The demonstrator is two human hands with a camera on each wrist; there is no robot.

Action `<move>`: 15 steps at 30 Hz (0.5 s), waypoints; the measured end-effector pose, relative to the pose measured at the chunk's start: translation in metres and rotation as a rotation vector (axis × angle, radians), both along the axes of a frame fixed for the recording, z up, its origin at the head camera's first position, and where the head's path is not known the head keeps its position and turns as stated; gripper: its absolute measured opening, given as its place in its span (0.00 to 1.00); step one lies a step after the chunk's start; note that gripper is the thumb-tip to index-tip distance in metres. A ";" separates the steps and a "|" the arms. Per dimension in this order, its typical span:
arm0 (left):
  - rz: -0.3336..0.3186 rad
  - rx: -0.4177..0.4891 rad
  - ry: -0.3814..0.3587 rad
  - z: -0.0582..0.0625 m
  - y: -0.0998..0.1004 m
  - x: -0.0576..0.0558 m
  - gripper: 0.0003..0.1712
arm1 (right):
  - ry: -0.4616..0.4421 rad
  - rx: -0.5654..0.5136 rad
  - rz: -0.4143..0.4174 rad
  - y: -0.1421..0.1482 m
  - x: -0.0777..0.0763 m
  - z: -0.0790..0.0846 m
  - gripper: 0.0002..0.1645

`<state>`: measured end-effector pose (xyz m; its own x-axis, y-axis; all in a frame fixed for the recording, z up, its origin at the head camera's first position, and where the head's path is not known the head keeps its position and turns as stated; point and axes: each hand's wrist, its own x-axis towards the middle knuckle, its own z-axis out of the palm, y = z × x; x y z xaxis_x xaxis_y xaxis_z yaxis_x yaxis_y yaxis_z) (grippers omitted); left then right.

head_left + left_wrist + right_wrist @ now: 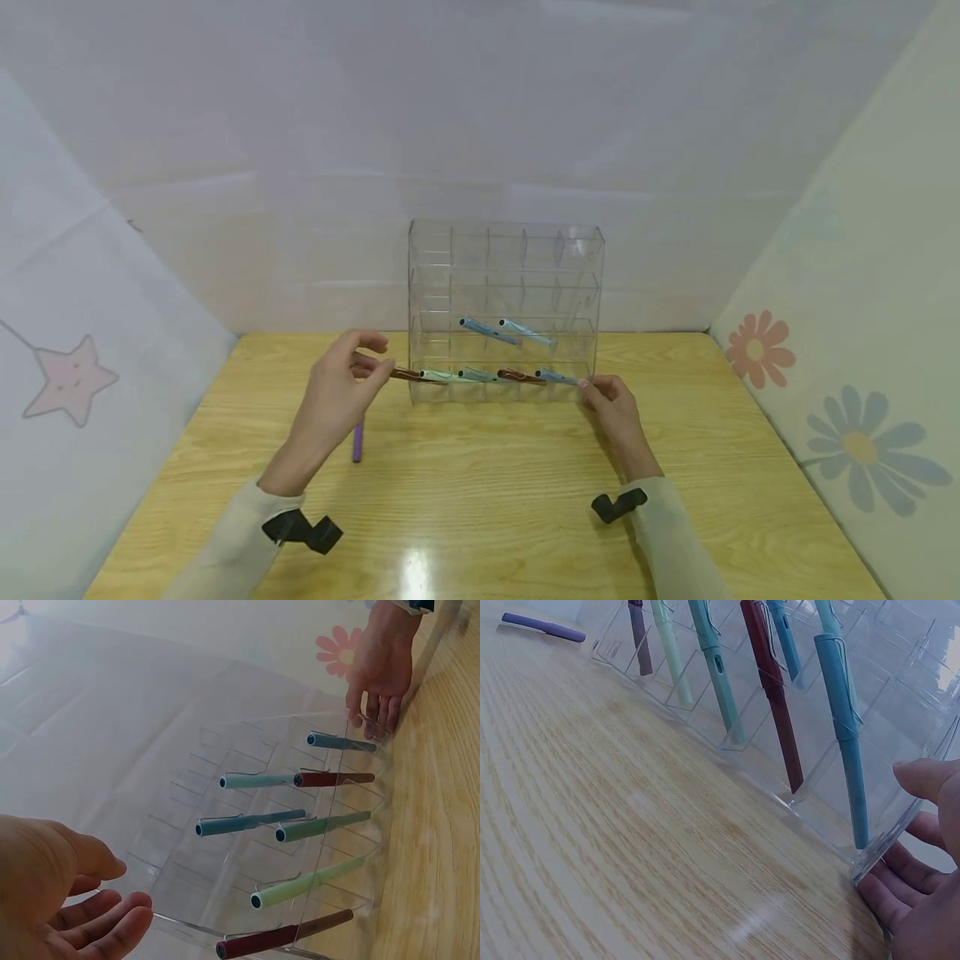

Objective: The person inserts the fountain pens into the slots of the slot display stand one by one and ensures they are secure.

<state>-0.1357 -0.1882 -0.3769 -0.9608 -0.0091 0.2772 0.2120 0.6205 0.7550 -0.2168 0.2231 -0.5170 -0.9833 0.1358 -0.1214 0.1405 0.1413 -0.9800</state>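
A clear acrylic pen rack (505, 250) stands upright on the table, with several capped pens leaning in its two lowest rows. My right hand (615, 408) grips the rack's lower right corner, thumb in front and fingers (904, 874) around the side edge. Close to the rack's left side is my left hand (337, 379), fingers loosely bent and holding nothing. Its fingertips are apart from the dark red pen (281, 937) in the left wrist view. Beside that pen are a light green pen (307, 885) and a teal-green pen (322, 826). A blue pen (844, 727) sits nearest my right hand.
A purple pen (357, 442) lies on the wooden table (480, 483), left of the rack and partly hidden by my left hand. Pale cloth walls surround the table at the back and sides. The rack's upper rows show only clear compartments.
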 end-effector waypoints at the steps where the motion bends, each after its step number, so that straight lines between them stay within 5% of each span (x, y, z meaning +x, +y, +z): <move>1: 0.007 0.001 -0.008 -0.001 -0.002 0.001 0.18 | 0.000 0.002 0.003 0.000 0.000 0.000 0.22; 15: 0.039 0.043 -0.092 -0.025 -0.029 0.001 0.21 | -0.012 0.024 0.004 0.000 0.001 0.002 0.23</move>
<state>-0.1344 -0.2172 -0.4023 -0.9807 -0.0568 0.1869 0.1173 0.5936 0.7961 -0.2161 0.2235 -0.5149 -0.9822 0.1350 -0.1304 0.1521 0.1654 -0.9744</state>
